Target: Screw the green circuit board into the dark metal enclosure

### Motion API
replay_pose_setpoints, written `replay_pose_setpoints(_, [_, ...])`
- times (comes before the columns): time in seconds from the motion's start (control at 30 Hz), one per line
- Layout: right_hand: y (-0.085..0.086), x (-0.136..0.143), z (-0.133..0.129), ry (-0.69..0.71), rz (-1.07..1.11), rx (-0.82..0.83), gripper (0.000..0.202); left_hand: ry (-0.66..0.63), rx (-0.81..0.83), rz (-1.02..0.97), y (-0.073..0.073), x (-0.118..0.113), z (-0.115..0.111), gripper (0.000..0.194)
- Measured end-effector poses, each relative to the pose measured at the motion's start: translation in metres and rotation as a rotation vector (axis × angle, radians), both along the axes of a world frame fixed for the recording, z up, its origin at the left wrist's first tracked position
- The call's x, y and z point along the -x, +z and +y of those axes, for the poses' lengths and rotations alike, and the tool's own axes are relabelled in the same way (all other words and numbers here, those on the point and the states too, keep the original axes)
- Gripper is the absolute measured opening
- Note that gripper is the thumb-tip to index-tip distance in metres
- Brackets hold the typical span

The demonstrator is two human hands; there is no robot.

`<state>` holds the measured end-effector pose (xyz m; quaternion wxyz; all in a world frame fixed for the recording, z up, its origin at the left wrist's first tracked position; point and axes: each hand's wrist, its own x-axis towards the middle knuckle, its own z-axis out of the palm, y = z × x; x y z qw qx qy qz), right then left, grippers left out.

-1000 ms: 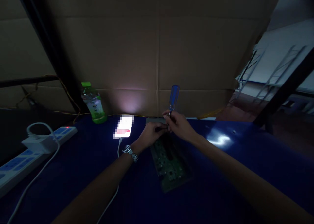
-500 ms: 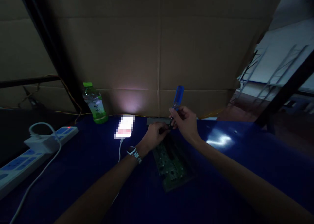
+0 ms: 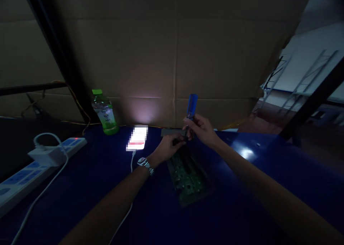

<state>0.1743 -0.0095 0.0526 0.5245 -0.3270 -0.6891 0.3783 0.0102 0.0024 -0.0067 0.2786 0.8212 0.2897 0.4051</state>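
A screwdriver with a clear blue handle stands nearly upright, gripped below the handle by the closed fingers of my right hand. My left hand, with a metal-banded watch at the wrist, is closed near the screwdriver's lower end. What its fingers pinch is dark and hard to make out. Under both hands lies a green circuit board in a dark frame, its far end hidden by them. Behind the left hand a flat grey strip shows on the table.
A lit phone with a white cable lies left of my hands. A green-capped bottle stands behind it. At far left is a power strip with a charger. A cardboard wall closes off the back of the blue table.
The screwdriver has gone from leaning right to more upright, its handle shifting slightly left with my right hand. My left hand stays close to the same place.
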Motion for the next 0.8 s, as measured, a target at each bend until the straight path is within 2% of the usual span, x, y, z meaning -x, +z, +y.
replay_pose_setpoints(0.07, [-0.0007, -0.0032, 0.001, 0.0, 0.017, 0.03, 0.036, -0.001, 0.012, -0.013, -0.0012, -0.0008, 0.0008, 0.011])
replay_pose_setpoints(0.17, [-0.0034, -0.0031, 0.0008, -0.076, 0.074, 0.06, 0.037, 0.003, 0.031, -0.014, -0.0022, -0.0015, 0.0018, 0.011])
replay_pose_setpoints(0.27, [-0.0052, 0.0006, -0.001, -0.117, 0.092, 0.016, 0.035, 0.008, 0.034, -0.011, -0.0018, -0.0015, 0.0022, 0.011])
replay_pose_setpoints(0.47, [-0.0041, -0.0004, 0.0006, -0.038, 0.001, -0.055, 0.033, -0.001, 0.021, -0.015, -0.0027, -0.0006, 0.0027, 0.012])
replay_pose_setpoints(0.63, [-0.0042, -0.0044, 0.0016, 0.017, -0.034, -0.037, 0.034, 0.008, 0.028, -0.017, -0.0028, -0.0007, 0.0016, 0.011])
replay_pose_setpoints(0.7, [-0.0048, -0.0024, -0.0001, -0.015, 0.004, -0.016, 0.035, 0.024, 0.019, -0.003, -0.0023, -0.0006, 0.0011, 0.011])
replay_pose_setpoints(0.8, [-0.0062, 0.004, -0.0036, -0.145, 0.066, -0.012, 0.038, 0.042, 0.02, 0.005, -0.0023, -0.0003, 0.0006, 0.012])
